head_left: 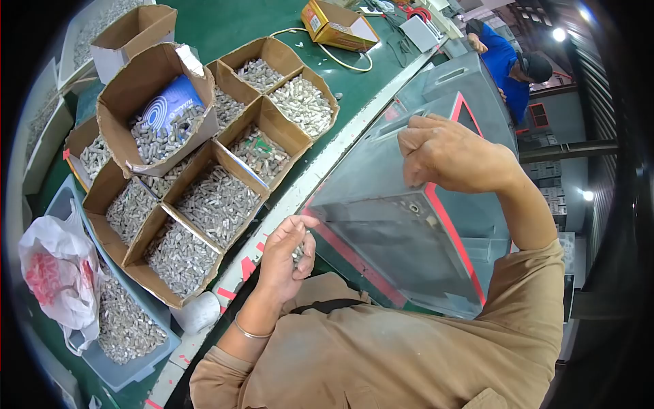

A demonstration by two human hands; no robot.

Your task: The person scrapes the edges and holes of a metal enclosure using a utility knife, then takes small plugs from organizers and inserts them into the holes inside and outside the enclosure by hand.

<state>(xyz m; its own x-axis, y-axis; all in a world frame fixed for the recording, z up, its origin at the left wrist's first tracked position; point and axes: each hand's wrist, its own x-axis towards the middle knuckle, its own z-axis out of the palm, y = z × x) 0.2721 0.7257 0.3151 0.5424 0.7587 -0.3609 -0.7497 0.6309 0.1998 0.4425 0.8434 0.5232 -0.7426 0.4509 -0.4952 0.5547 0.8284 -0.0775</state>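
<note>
My left hand [283,262] is half curled by the table's edge, with a few small grey metallic pieces [298,253] in its palm and fingers. Its forefinger points toward a large grey box [381,235] with red edging, which stands beside the table. Over the upper edge of this box, my right hand [455,153] is closed with the fingers bent down; whatever it grips is hidden. Left of my hands, a divided cardboard box [184,211] has compartments filled with similar small grey pieces.
A cardboard carton [112,112] with a blue packet sits on the divided box. A blue-grey tray [146,368] holds more pieces and a plastic bag [61,273]. Near the table's edge stands a white cup [197,312]. A yellow box [334,26] lies farther back. A person in blue [501,58] works beyond.
</note>
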